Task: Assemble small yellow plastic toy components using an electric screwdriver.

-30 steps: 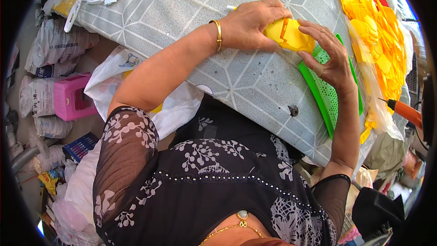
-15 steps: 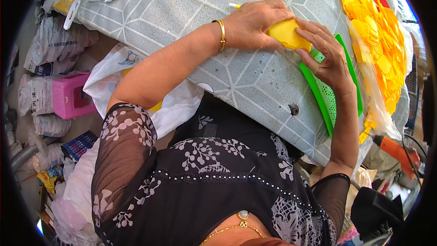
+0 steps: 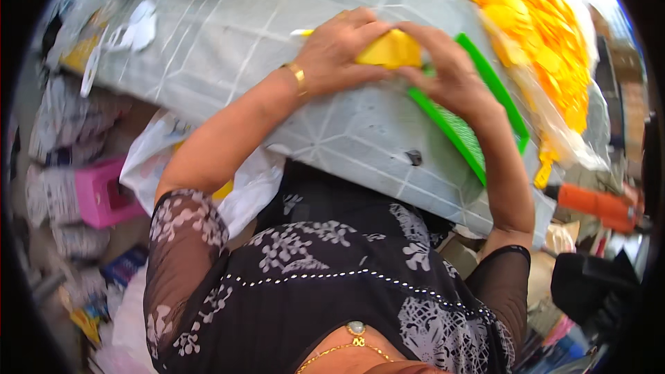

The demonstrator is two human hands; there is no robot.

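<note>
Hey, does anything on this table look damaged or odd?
A dark, ragged spot interrupts the gray patterned tabletop near its front edge, right of center; blur hides whether it's a tear or a loose scrap.

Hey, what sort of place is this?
Probably a small, cluttered plastic-parts workshop: loose yellow pieces heap up at the right of the table, an orange tool shows at far right, and stuffed bags lie below at left.

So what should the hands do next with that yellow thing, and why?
Maybe press the yellow piece gently from both sides: the left hand holds one end and the right hand the other, so they could push evenly.
</note>
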